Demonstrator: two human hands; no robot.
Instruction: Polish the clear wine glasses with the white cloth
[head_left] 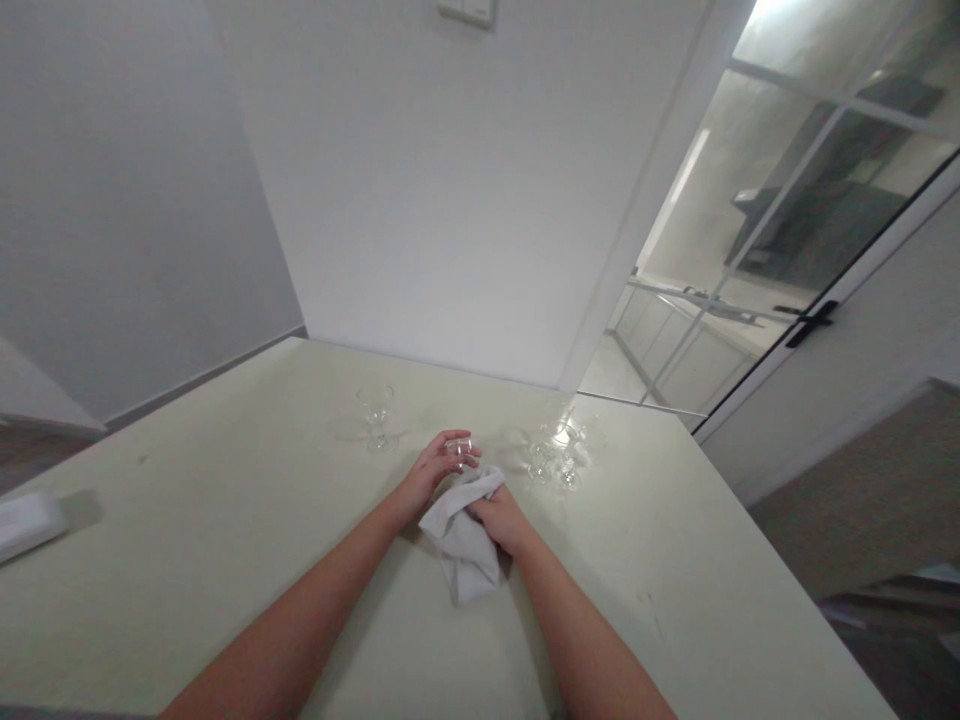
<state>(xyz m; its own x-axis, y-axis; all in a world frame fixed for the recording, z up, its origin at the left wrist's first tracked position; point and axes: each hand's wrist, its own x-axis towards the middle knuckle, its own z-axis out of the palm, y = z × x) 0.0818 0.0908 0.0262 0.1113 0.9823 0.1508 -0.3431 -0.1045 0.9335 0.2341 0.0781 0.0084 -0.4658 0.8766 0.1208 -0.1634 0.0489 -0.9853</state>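
My left hand (435,470) is closed around a small clear glass (460,450), held just above the pale table (225,560). My right hand (501,520) grips a white cloth (465,545) that is bunched against the glass and hangs down onto the table. One clear stemmed glass (375,415) stands to the left of my hands. A small cluster of clear stemmed glasses (559,455) stands to the right, near the far edge.
A white flat object (26,522) lies at the table's left edge. White walls (450,200) meet behind the table. To the right is a glass-paned door (787,250) with a black handle, and floor lies beyond the table's right edge.
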